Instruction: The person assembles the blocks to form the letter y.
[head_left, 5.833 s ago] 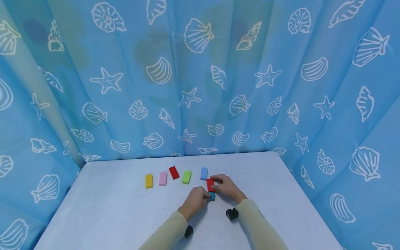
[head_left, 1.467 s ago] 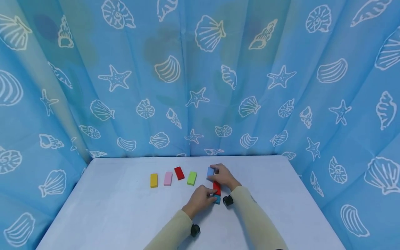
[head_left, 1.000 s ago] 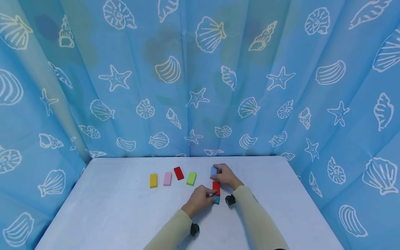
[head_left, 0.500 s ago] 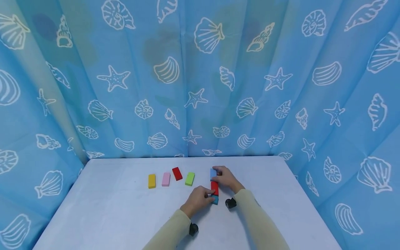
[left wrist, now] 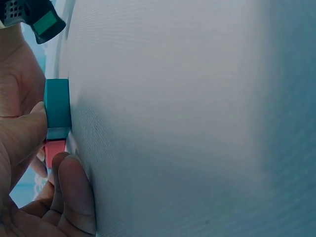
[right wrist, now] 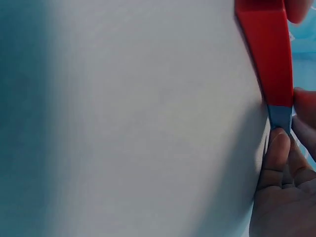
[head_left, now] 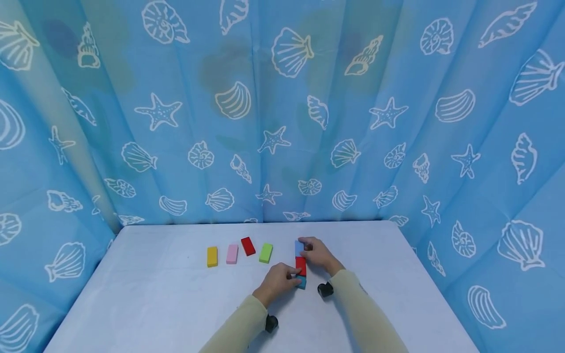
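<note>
Three blocks stand end to end in a row on the table: a teal block (head_left: pixel 301 282) nearest, a red block (head_left: pixel 300 265) in the middle and a light blue block (head_left: pixel 299 248) farthest. With thumb and fingers my right hand (head_left: pixel 321 255) pinches the light blue block, whose end meets the red block (right wrist: pixel 269 54) in the right wrist view. At the near end, my left hand (head_left: pixel 276 283) holds the teal block (left wrist: pixel 58 106), the thumb on its side and the index finger reaching the red block. Its other fingers are curled below.
Left of the row lie a yellow block (head_left: pixel 212 256), a pink block (head_left: pixel 232 254), a second red block (head_left: pixel 248 246) and a lime green block (head_left: pixel 266 253), spaced apart. The white-covered table (head_left: pixel 154 294) ends at a blue shell-print curtain (head_left: pixel 238 162).
The right hand has gone from the middle red block to the light blue one and shifted it rightward, into line against the red. The left hand stays at the teal block.
</note>
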`<action>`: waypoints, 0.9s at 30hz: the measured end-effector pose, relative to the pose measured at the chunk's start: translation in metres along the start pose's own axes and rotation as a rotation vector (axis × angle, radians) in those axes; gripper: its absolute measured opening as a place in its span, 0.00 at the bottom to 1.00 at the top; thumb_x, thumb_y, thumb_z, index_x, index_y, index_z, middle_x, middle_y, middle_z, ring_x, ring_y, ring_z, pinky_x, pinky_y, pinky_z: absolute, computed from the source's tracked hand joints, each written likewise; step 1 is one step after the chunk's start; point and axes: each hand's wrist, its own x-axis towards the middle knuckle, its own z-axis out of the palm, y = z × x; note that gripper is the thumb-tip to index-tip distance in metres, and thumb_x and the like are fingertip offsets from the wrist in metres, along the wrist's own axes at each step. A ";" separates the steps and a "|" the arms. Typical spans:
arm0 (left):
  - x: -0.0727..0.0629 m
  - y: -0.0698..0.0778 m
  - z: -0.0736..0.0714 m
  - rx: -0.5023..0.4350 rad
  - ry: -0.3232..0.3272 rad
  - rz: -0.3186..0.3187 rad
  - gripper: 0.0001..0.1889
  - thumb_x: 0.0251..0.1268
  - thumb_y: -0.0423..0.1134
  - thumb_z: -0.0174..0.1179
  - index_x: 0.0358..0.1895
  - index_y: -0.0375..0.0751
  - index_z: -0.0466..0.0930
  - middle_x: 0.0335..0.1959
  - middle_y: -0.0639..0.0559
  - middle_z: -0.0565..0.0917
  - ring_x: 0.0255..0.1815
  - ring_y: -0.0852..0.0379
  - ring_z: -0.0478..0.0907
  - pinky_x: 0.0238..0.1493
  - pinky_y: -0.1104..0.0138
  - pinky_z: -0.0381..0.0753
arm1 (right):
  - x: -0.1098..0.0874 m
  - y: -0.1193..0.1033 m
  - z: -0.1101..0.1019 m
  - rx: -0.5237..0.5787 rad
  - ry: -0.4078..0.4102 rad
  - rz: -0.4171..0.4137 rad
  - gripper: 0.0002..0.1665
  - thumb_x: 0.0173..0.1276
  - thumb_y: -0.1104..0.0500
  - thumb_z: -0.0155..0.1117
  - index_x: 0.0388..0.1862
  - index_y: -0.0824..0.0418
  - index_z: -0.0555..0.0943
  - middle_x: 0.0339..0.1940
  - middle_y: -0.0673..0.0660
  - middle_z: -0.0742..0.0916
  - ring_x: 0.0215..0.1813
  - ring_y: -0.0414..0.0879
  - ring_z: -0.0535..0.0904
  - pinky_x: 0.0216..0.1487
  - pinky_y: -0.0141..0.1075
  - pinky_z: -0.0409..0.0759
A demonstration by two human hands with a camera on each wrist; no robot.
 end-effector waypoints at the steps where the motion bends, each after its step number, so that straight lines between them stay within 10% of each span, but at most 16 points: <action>1: 0.000 0.000 0.000 0.002 -0.001 -0.003 0.22 0.61 0.41 0.69 0.59 0.44 0.82 0.38 0.51 0.81 0.37 0.59 0.74 0.36 0.68 0.78 | -0.001 0.000 0.000 0.008 -0.003 0.004 0.29 0.67 0.61 0.65 0.68 0.56 0.75 0.62 0.61 0.80 0.59 0.55 0.75 0.65 0.53 0.74; 12: -0.001 0.002 0.001 0.000 0.006 0.003 0.21 0.61 0.40 0.69 0.58 0.43 0.83 0.39 0.51 0.81 0.37 0.58 0.73 0.38 0.66 0.78 | -0.009 0.007 -0.004 0.014 -0.005 -0.094 0.38 0.63 0.59 0.71 0.73 0.56 0.70 0.73 0.58 0.74 0.63 0.56 0.78 0.62 0.49 0.78; 27: -0.003 0.000 0.000 -0.011 -0.009 -0.006 0.22 0.61 0.41 0.69 0.59 0.45 0.82 0.39 0.52 0.81 0.38 0.58 0.74 0.37 0.66 0.79 | -0.021 0.004 -0.010 -0.210 -0.096 -0.230 0.25 0.66 0.58 0.69 0.62 0.55 0.81 0.70 0.51 0.78 0.74 0.54 0.70 0.67 0.50 0.73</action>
